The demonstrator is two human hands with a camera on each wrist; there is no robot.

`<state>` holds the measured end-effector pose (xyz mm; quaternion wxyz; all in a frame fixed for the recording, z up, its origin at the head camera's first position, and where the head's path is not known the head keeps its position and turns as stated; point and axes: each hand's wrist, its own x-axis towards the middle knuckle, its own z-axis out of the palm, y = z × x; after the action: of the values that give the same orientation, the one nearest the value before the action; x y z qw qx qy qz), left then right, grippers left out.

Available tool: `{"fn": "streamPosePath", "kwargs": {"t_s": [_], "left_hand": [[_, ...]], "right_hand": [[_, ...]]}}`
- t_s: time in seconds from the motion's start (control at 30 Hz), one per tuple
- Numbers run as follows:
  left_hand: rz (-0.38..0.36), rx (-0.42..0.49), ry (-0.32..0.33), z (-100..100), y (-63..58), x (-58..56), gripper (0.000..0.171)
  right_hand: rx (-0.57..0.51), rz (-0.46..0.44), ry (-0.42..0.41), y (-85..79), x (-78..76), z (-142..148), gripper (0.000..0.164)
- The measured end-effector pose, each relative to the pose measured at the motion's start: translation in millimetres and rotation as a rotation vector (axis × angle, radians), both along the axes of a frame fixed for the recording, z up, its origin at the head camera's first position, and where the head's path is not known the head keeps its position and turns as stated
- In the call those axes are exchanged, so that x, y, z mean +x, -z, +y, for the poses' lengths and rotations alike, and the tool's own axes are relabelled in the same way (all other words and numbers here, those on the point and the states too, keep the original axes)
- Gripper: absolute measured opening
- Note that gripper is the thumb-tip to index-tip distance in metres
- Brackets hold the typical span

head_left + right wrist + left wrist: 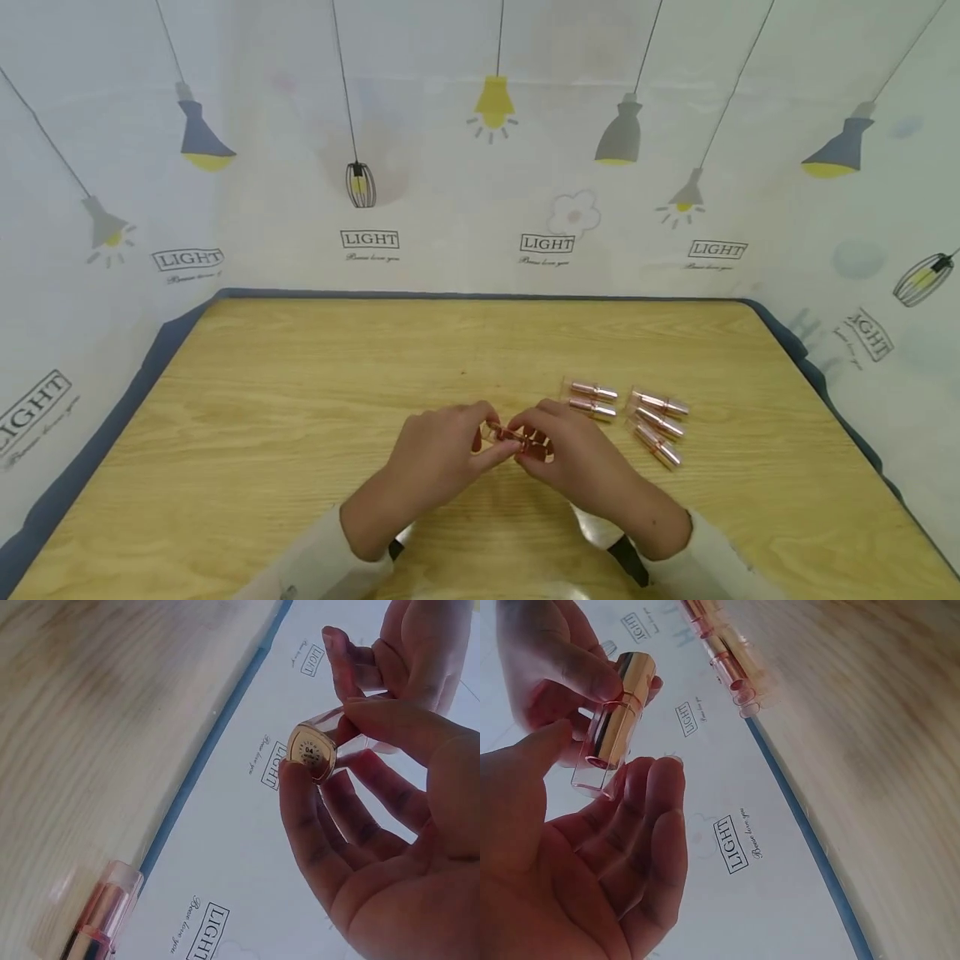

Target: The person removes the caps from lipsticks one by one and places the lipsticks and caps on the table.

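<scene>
In front of me both hands hold one lipstick [507,434] with a gold case and a clear cap, raised over the table. My left hand [437,450] pinches the clear cap end between thumb and fingers; in the left wrist view its other fingers [656,814] curve beneath. The right hand [581,457] grips the gold base end [309,754], whose round label faces the right wrist camera. To the right of the hands, two lipsticks [592,407] lie side by side, with a group of three more lipsticks [660,423] beyond them.
The wooden table [300,367] spans the view in front of me. A white cloth backdrop [450,192] printed with lamps stands along its back and sides, with a dark blue edge at the table. Black and pale pieces [626,558] show beneath the right wrist.
</scene>
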<state>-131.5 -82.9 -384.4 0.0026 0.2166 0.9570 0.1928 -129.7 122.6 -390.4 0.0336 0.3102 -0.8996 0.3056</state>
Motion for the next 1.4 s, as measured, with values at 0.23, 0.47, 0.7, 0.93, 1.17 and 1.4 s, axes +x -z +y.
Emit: {"fn": "streamPosePath", "kwargs": {"t_s": [0.23, 0.47, 0.7, 0.93, 1.17, 1.4], "left_hand": [[0.022, 0.024, 0.016, 1.8, 1.3, 1.9, 0.034], [0.106, 0.039, 0.066, -1.4, -5.0, 3.5, 0.027], [0.166, -0.002, 0.094, -4.3, -8.7, 5.9, 0.029], [0.195, -0.032, 0.129, -1.7, -7.9, 6.2, 0.037], [0.239, -0.029, 0.118, -0.3, -6.0, 6.4, 0.033], [0.269, -0.045, 0.106, -1.7, -4.3, 6.0, 0.033]], "right_hand": [[-0.025, -0.034, 0.003, 5.4, 2.3, 1.7, 0.028], [-0.001, -0.087, -0.024, 6.1, -0.2, 3.6, 0.019], [-0.001, -0.071, -0.037, 9.0, 0.0, 3.9, 0.017], [0.063, 0.113, 0.022, 9.6, 3.9, 1.3, 0.021], [0.106, 0.181, 0.056, 5.4, 6.1, -1.0, 0.022], [0.127, 0.199, 0.058, 4.1, 6.4, -1.8, 0.020]]}}
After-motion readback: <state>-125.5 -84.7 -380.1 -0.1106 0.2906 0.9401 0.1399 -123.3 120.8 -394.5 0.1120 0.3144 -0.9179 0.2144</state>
